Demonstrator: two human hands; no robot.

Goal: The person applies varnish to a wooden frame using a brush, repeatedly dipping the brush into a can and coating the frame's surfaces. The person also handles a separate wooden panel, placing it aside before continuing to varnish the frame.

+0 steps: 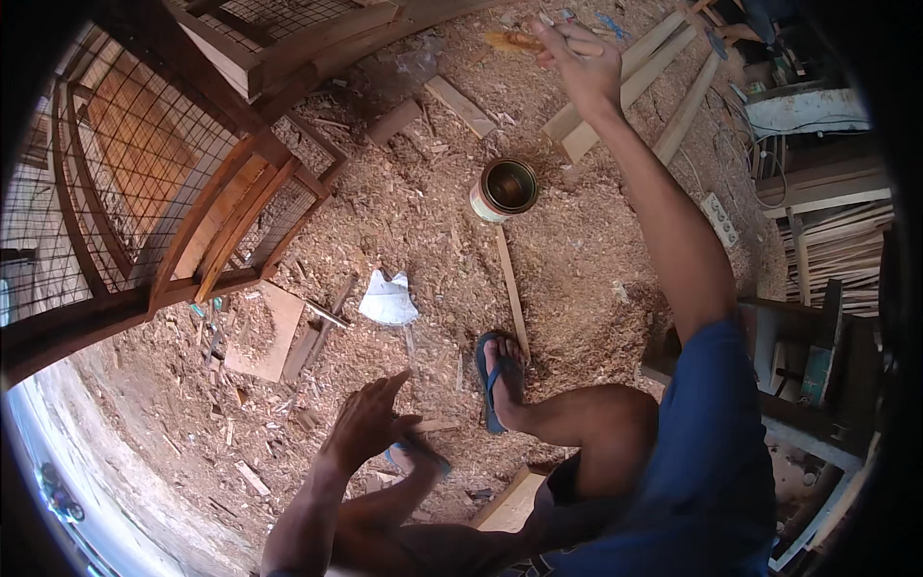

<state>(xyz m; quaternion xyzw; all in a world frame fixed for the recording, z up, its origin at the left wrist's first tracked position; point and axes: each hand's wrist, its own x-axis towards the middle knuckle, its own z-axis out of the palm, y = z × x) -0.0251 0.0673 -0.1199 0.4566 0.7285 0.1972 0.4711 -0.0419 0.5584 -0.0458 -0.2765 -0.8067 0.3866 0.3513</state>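
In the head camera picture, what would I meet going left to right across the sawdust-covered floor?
Wooden frame with wire mesh → flat wooden board → left hand → white crumpled scrap → open tin can → right hand holding a brush → stacked wooden slats.

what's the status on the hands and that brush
Right hand raised, gripping paintbrush. Left hand open, empty, low by the knee. Open tin on shavings between them. Nothing in the way.
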